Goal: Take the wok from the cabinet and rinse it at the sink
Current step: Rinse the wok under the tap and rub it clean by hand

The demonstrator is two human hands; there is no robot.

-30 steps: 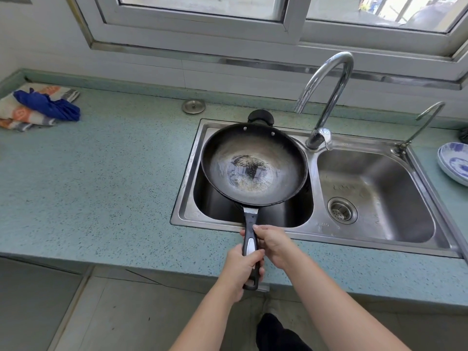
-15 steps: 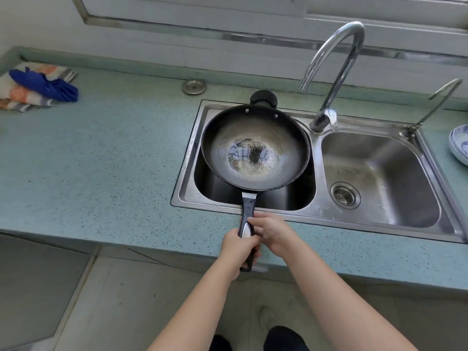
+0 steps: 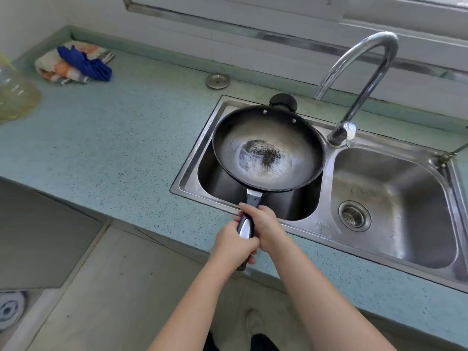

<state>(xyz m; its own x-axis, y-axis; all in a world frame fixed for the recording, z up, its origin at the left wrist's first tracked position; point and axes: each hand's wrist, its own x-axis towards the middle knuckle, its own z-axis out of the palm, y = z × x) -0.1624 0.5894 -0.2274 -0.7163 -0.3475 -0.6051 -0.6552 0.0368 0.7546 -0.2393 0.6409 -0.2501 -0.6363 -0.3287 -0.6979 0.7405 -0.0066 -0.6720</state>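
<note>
Wok [image 3: 268,150], one only, hangs above the left basin [image 3: 220,188] of a steel double sink [image 3: 326,158], its black bowl tilted a little toward the person and covering most of that basin. Its inside is grey and worn, with a dark speckled patch at the middle. Two rivets show on the far rim, just below a short black helper grip [image 3: 283,100] that overlaps the sink's back edge. One long black handle [image 3: 247,224] with a shiny metal inset runs back from the bowl over the sink's front lip.

Both hands are wrapped around this handle. The left hand [image 3: 234,245] grips its near end, fingers curled under; the right hand [image 3: 263,224] is closed around it just ahead, closer to the bowl, and the two hands touch.

The right basin [image 3: 395,206] holds nothing but one round drain strainer [image 3: 354,216]. One tall curved faucet [image 3: 364,72] rises from the strip between the two basins, its spout ending above and behind the wok; a second, thin tap [image 3: 453,153] stands at the far right edge of the sink.

On the blue-green speckled tabletop [image 3: 101,148] lie one round metal sink plug [image 3: 217,81] behind the left basin, one patterned cloth [image 3: 63,64] with a blue cloth [image 3: 86,63] on top at the far left, and part of one clear plastic container [image 3: 15,95] at the left border.
</note>
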